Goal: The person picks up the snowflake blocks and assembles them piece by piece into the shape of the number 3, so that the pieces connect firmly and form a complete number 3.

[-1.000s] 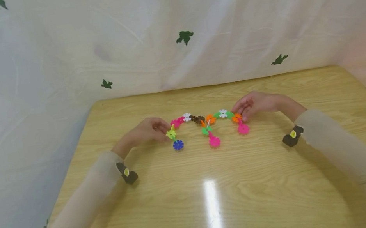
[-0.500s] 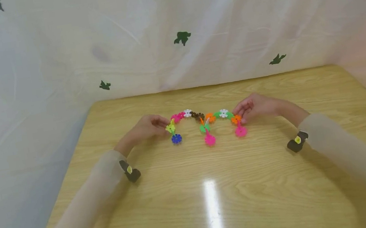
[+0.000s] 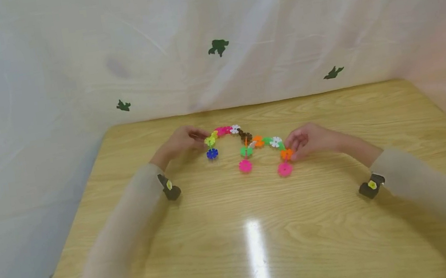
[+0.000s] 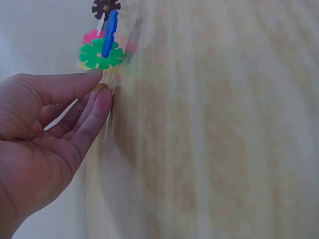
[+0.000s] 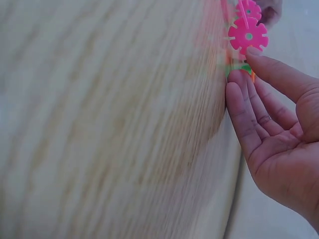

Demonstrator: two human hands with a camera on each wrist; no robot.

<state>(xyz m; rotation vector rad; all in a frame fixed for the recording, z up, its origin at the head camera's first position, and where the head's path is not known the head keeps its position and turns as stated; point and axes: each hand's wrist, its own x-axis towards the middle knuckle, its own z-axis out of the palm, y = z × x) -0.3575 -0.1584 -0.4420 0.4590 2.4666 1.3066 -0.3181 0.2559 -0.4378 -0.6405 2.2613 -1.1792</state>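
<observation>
A chain of interlocking flower-shaped plastic discs (image 3: 245,135) lies in a wavy line on the table, with three short legs hanging toward the near side. The legs end in a blue disc (image 3: 212,153) and two pink discs (image 3: 246,166). My left hand (image 3: 185,139) pinches the chain's left end beside the yellow-green disc; in the left wrist view a green disc (image 4: 99,55) sits just past the thumb tip. At the other end, my right hand (image 3: 309,139) pinches the chain by the orange disc (image 3: 287,154). In the right wrist view the thumb meets a pink disc (image 5: 247,36).
The wooden table (image 3: 205,252) has rounded far corners and a bright light streak in the middle. Behind and left of it hangs a pale cloth (image 3: 149,49) with green leaf shapes. A dark wrist camera (image 3: 169,187) sits on each sleeve.
My left hand has moved away and slightly right with the chain's left end. My right hand has come slightly nearer with the right end. The chain now slants down to the right.
</observation>
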